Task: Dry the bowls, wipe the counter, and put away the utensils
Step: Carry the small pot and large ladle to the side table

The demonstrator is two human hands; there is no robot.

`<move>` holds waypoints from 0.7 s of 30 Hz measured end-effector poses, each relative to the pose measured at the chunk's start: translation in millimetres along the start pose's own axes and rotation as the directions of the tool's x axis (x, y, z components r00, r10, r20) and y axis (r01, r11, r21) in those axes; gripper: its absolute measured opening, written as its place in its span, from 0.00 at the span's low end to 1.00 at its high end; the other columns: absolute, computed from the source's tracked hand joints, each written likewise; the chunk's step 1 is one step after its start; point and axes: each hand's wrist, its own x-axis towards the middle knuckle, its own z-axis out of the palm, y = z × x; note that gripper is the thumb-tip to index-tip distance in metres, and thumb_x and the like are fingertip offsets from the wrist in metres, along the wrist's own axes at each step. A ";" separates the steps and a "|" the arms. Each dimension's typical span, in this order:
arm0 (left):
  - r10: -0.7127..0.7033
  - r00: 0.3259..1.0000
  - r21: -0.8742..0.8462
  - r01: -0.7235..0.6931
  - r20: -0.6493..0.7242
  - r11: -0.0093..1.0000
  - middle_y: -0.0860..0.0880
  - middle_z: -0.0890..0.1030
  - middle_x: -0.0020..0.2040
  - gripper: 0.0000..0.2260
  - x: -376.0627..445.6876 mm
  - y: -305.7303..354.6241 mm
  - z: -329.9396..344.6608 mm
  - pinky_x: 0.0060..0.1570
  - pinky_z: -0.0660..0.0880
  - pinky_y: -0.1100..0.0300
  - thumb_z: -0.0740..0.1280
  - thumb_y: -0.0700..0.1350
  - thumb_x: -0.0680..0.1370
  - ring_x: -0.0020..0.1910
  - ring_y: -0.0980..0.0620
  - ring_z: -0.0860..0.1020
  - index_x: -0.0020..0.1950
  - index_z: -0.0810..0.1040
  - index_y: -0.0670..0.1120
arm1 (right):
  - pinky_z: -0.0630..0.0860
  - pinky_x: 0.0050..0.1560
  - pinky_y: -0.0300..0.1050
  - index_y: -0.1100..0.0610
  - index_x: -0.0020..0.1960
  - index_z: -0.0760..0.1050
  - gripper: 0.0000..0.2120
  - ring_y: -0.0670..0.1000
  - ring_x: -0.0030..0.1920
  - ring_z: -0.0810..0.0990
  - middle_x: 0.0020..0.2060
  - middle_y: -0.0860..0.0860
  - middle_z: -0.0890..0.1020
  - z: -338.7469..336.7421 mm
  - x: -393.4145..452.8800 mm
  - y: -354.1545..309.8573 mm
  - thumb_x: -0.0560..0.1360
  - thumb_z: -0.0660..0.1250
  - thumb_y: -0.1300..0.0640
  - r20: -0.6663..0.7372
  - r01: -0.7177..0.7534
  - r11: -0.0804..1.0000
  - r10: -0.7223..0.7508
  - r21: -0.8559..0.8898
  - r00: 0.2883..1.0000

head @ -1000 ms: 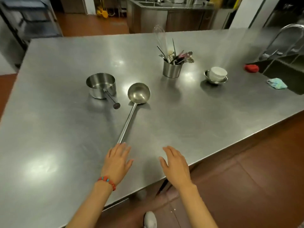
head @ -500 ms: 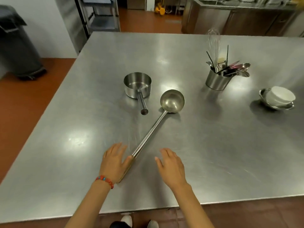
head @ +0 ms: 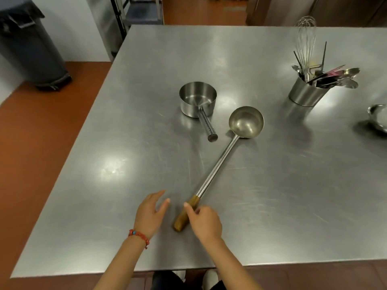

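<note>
Ladle [head: 222,162] lies flat on the steel tabletop [head: 282,195], bowl end pointing away, right next to the saucepan [head: 198,99] handle but not touching afaict. Right hand [head: 204,221] is over the wooden grip w/ fingers curled around it, looks like it's grasping it. Left hand [head: 149,214] is just beside the grip, fingers relaxed and spread, holding nothing. Utensil holder [head: 306,93] w/ whisk etc sits far right, metal bowl [head: 378,120] at the edge.
</note>
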 end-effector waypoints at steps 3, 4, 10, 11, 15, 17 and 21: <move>0.016 1.000 0.006 -0.016 0.020 1.000 0.44 0.75 0.64 0.17 4.1 -8.0 -7.8 0.61 0.69 0.56 0.64 0.46 0.77 0.62 0.46 0.73 0.65 0.73 0.44 | 0.75 0.49 0.48 0.58 0.45 0.78 0.25 0.59 0.51 0.80 0.47 0.57 0.83 14.3 -0.5 -8.5 0.73 0.59 0.36 -0.017 -0.049 0.998 0.048 -0.040 0.999; 0.023 0.999 0.014 -0.023 0.027 1.000 0.44 0.75 0.64 0.17 5.9 -9.9 -9.6 0.62 0.69 0.55 0.64 0.46 0.77 0.63 0.46 0.73 0.65 0.72 0.44 | 0.75 0.49 0.48 0.58 0.47 0.78 0.25 0.59 0.52 0.80 0.48 0.57 0.83 16.4 0.2 -10.2 0.73 0.60 0.36 -0.027 -0.066 0.997 0.065 -0.046 0.998; 0.115 0.989 0.129 -0.125 0.088 0.984 0.44 0.74 0.65 0.18 22.6 -12.7 -11.3 0.63 0.67 0.57 0.63 0.48 0.77 0.64 0.45 0.71 0.66 0.71 0.44 | 0.73 0.43 0.45 0.56 0.38 0.76 0.15 0.56 0.46 0.81 0.42 0.55 0.83 15.0 2.2 -8.2 0.70 0.66 0.43 0.009 -0.177 0.974 0.178 0.145 0.984; 0.133 0.986 0.147 -0.148 0.105 0.978 0.44 0.74 0.65 0.18 25.8 -12.0 -10.0 0.63 0.67 0.56 0.63 0.48 0.77 0.64 0.45 0.71 0.66 0.71 0.44 | 0.73 0.41 0.45 0.55 0.34 0.73 0.14 0.55 0.43 0.80 0.37 0.53 0.82 13.6 1.3 -4.5 0.70 0.67 0.45 0.009 -0.183 0.956 0.186 0.231 0.983; 0.184 0.970 0.164 -0.210 0.158 0.964 0.43 0.74 0.65 0.18 39.7 -4.0 -0.2 0.63 0.66 0.57 0.63 0.48 0.77 0.65 0.45 0.70 0.66 0.71 0.44 | 0.77 0.36 0.46 0.59 0.41 0.71 0.06 0.54 0.33 0.80 0.32 0.55 0.79 -0.1 -5.9 9.4 0.73 0.67 0.58 0.062 -0.215 0.703 0.237 0.678 0.970; 0.203 0.962 0.173 -0.235 0.182 0.957 0.43 0.74 0.64 0.18 46.2 4.2 6.8 0.64 0.65 0.56 0.63 0.47 0.77 0.65 0.44 0.70 0.66 0.72 0.43 | 0.76 0.25 0.44 0.62 0.46 0.67 0.05 0.54 0.24 0.78 0.30 0.59 0.78 -11.4 -6.8 16.1 0.75 0.64 0.63 0.125 -0.233 0.464 0.251 0.855 0.960; 0.230 0.950 0.124 -0.260 0.212 0.958 0.43 0.74 0.64 0.18 54.9 29.6 22.3 0.64 0.65 0.56 0.63 0.47 0.77 0.64 0.44 0.70 0.66 0.71 0.42 | 0.67 0.18 0.39 0.62 0.46 0.70 0.08 0.50 0.18 0.69 0.27 0.57 0.74 -40.0 -4.0 32.0 0.78 0.61 0.57 0.083 -0.202 0.404 0.293 0.892 0.953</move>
